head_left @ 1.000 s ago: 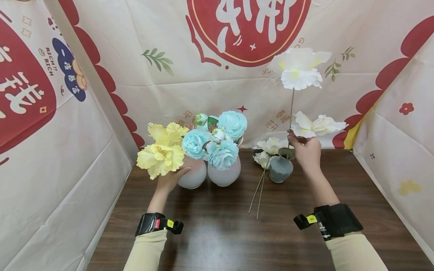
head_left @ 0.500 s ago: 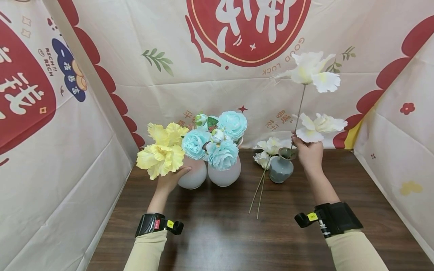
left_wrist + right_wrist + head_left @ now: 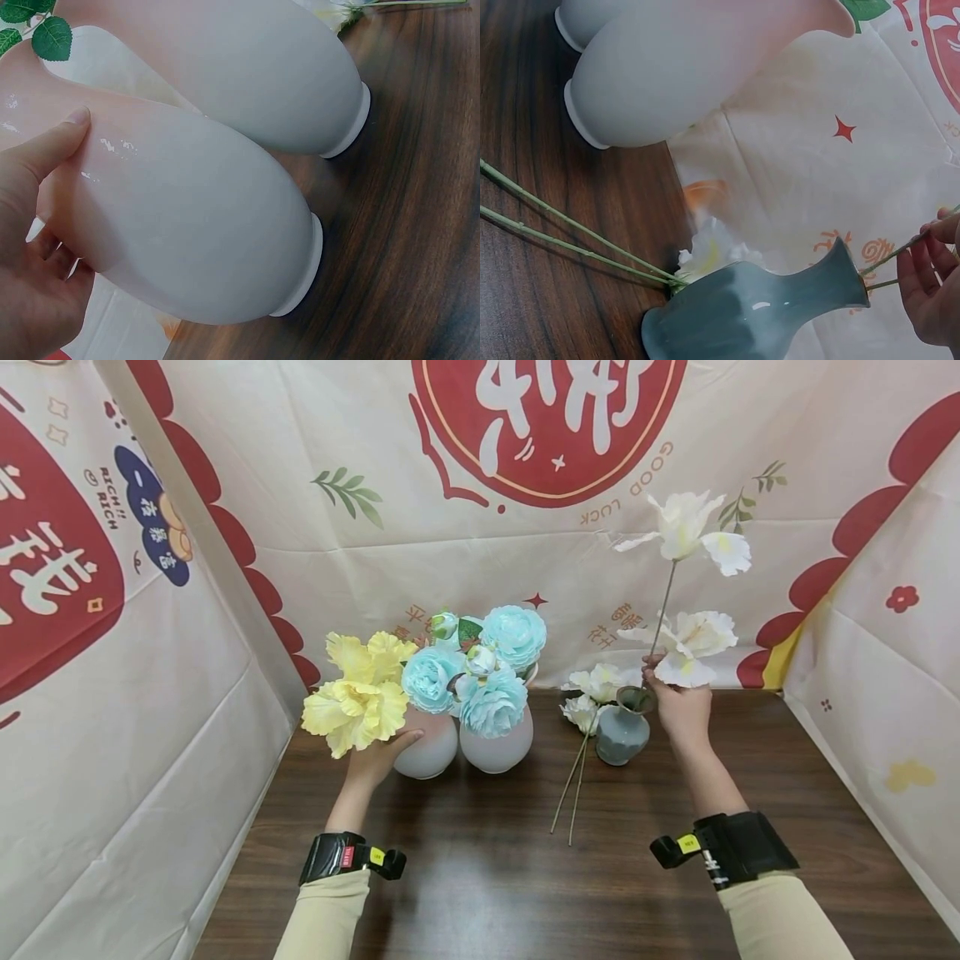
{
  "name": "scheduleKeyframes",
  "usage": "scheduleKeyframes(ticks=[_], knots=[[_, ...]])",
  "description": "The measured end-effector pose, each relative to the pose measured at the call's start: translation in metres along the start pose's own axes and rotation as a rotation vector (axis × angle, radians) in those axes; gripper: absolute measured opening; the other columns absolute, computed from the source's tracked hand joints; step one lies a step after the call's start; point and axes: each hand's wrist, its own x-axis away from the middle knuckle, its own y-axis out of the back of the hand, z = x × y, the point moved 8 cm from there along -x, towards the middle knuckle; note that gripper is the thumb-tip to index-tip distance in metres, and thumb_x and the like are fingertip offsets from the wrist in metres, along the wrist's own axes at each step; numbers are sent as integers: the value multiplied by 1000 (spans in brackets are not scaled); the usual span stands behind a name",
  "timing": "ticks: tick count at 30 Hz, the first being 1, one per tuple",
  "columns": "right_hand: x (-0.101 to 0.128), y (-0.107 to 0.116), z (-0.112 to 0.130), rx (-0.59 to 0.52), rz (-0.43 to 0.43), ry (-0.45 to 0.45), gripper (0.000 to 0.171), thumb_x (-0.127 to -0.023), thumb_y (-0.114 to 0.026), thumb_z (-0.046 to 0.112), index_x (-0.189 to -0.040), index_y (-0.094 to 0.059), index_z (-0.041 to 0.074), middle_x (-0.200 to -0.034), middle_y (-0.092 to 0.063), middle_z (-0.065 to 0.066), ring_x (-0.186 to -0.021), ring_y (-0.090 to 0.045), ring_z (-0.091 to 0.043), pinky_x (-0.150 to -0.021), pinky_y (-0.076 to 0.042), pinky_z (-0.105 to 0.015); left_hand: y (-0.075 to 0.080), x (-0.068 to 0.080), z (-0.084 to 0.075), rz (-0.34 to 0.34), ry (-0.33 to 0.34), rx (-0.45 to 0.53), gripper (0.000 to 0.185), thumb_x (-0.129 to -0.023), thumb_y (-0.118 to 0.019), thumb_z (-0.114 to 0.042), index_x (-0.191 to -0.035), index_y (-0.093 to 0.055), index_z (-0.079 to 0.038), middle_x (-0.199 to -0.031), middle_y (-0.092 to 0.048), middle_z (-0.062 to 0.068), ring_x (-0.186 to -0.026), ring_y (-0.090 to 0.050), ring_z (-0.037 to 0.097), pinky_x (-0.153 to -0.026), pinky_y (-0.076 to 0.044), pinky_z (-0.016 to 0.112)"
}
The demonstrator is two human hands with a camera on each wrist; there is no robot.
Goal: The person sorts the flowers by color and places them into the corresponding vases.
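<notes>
The right hand pinches the white flower by its stem, whose lower end appears to sit in the mouth of the blue vase, while the left hand grips the left white vase on the table.

Two vases are set side by side left of centre – a smaller vase stands to their right, at mid-frame. Two stems are laid on the table between them – before the backdrop.
</notes>
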Motion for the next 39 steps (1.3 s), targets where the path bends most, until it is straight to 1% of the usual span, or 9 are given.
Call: scheduleKeyframes(ticks=[3, 5, 8, 19, 23, 27, 31, 34, 39], knots=[[3, 5, -2, 211, -17, -22, 30, -90, -71, 9, -118, -66, 0, -84, -62, 30, -86, -57, 13, -81, -45, -6, 0, 0, 1, 4, 1, -4, 77, -82, -82, -14, -144, -37, -6, -149, -40, 13, -140, -37, 27, -115, -35, 52], [6, 9, -5, 348, -22, -43, 37, -89, -72, 16, -122, -65, 1, -85, -57, 30, -87, -52, 13, -80, -42, -8, 0, 0, 1, 5, 1, -1, 77, -82, -82, -14, -144, -37, -6, -149, -40, 13, -140, -37, 26, -115, -35, 52], [11, 15, -10, 439, -15, -80, 39, -90, -72, 22, -123, -65, 2, -88, -56, 25, -86, -51, 12, -78, -43, -9, -1, -1, 1, 6, -2, 3, 78, -82, -82, -13, -145, -36, -7, -150, -39, 13, -141, -36, 26, -116, -34, 52], [20, 30, -24, 418, -25, -43, 31, -91, -72, 24, -111, -67, 1, -79, -55, 29, -79, -55, 16, -66, -44, -4, 0, 0, 0, 22, 18, 12, 77, -82, -83, -18, -144, -38, -8, -148, -42, 12, -141, -38, 27, -115, -36, 52], [23, 38, -32, 365, -49, -62, 25, -92, -71, 19, -107, -68, -1, -78, -61, 29, -74, -58, 15, -65, -46, -4, 0, 0, -1, 18, 12, 16, 78, -82, -83, -17, -145, -37, -8, -149, -41, 12, -141, -37, 27, -115, -35, 52], [27, 45, -42, 402, -48, -113, 24, -93, -69, 17, -111, -69, 1, -71, -62, 31, -67, -60, 13, -61, -44, -6, 0, 0, -1, 14, -2, 20, 78, -82, -82, -16, -145, -37, -8, -148, -41, 13, -140, -37, 28, -115, -36, 53], [33, 51, -56, 458, 5, -202, 32, -94, -66, 22, -118, -65, 2, -65, -55, 35, -64, -59, 13, -58, -44, -10, 0, -1, -1, 9, -21, 14, 77, -82, -83, -15, -144, -38, -7, -146, -42, 14, -139, -39, 29, -113, -37, 54], [41, 53, -71, 459, 69, -276, 40, -95, -65, 29, -124, -60, 1, -68, -55, 34, -65, -61, 12, -61, -49, -12, 0, -1, -1, 9, -24, 7, 76, -82, -82, -15, -143, -39, -7, -146, -42, 14, -139, -39, 29, -113, -37, 54], [55, 47, -94, 441, 160, -339, 45, -96, -64, 30, -126, -56, -3, -79, -66, 20, -69, -65, 8, -68, -57, -16, -1, -1, 1, 24, -7, -4, 75, -83, -82, -16, -144, -38, -7, -148, -41, 14, -139, -38, 29, -114, -36, 54]])
